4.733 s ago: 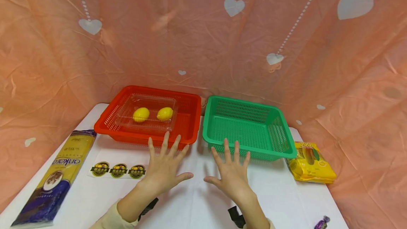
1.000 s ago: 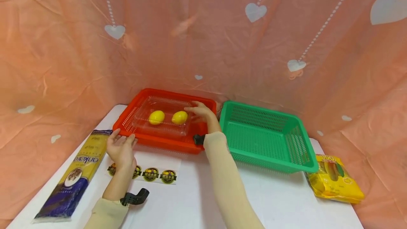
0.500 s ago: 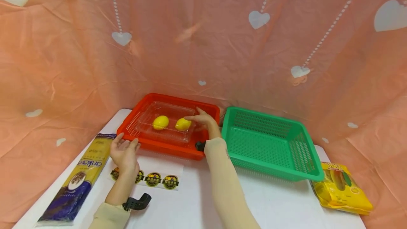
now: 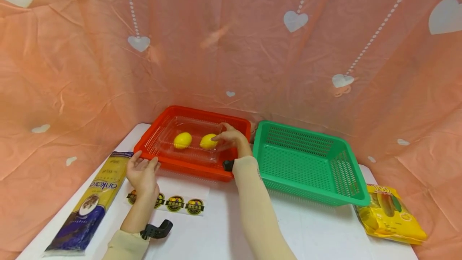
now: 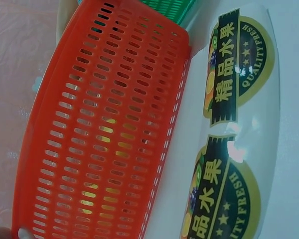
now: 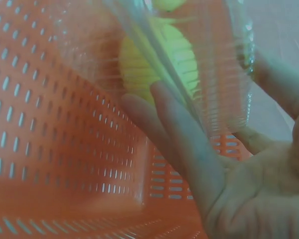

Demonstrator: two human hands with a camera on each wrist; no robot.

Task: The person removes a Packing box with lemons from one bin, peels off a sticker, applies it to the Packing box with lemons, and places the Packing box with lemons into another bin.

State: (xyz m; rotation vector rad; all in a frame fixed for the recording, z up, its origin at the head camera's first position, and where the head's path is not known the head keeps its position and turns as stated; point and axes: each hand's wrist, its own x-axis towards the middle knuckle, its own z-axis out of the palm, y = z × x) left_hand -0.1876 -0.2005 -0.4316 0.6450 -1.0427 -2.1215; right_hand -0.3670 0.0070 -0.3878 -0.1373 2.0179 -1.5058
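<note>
Inside the red plastic basket [image 4: 173,163] lies a clear plastic box [image 4: 196,153] with two yellow lemons [image 4: 183,140] in it. My right hand [image 4: 234,136] reaches over the basket and holds the right end of the box, fingers and thumb on opposite sides of it. The right wrist view shows its fingers [image 6: 184,134] against the clear wall, close by one lemon [image 6: 157,62]. At the basket's front left corner, my left hand [image 4: 142,175] grips the rim. Only its fingertips [image 5: 25,233] show at the lower left of the left wrist view.
A green basket [image 4: 296,167] stands to the right of the red one. Beyond it sits a yellow packet [image 4: 391,214]. A long ankara packet [image 4: 90,204] lies at the left, and a strip of round fruit stickers [image 4: 175,204] in front. Behind hangs a pink curtain [image 4: 231,51].
Both hands were spread over the table at first; they have since gone to the red basket and the box. In the last second, the right hand has closed in on the box's right end.
</note>
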